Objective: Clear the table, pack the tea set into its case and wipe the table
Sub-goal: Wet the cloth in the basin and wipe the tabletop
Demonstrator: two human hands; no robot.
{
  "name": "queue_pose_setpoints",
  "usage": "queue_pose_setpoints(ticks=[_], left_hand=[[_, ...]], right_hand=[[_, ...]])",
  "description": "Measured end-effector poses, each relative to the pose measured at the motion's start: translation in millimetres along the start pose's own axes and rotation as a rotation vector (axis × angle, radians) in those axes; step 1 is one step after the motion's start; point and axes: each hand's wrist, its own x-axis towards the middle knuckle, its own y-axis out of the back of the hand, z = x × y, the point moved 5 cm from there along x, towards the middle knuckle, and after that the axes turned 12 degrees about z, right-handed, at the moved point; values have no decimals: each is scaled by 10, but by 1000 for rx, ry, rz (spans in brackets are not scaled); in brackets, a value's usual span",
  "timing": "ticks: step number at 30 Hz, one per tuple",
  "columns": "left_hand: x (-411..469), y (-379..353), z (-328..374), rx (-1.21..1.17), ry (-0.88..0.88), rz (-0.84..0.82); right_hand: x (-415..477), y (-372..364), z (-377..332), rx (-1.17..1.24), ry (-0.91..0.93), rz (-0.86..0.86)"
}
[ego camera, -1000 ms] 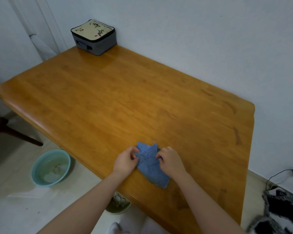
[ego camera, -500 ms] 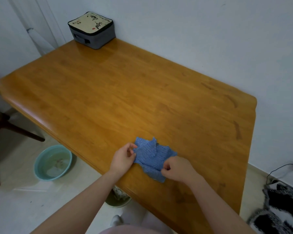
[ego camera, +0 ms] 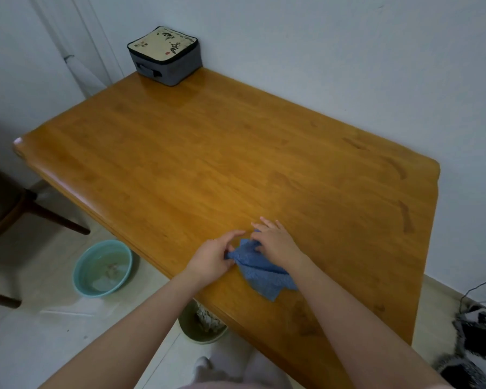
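Blue cloth [ego camera: 264,272] under and between hands [ego camera: 211,259] [ego camera: 277,242]

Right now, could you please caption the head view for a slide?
Left hand pinches, right hand presses a blue cloth on the wooden table; case in far corner.

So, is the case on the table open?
No, the case sits at the far corner of the table with its lid closed flat on top.

left hand [ego camera: 212,258] pinching, right hand [ego camera: 275,242] flat, fingers straight
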Motion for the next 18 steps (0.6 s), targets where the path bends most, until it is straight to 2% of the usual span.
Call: queue_pose_setpoints(ticks=[4,10,14,16,18], left_hand=[[82,307,99,107,-74,109],[279,762,182,-41,-15,144],[398,1026,332,79,-112,191],[449,1156,410,176,-181,273],[501,1281,470,169,-224,342]], right_hand=[[6,414,86,111,-19,210],[91,1018,50,169,-29,365],[157,1346,-10,194,-17,494],[190,1489,-52,193,-7,541],[222,1629,-112,165,19,594]])
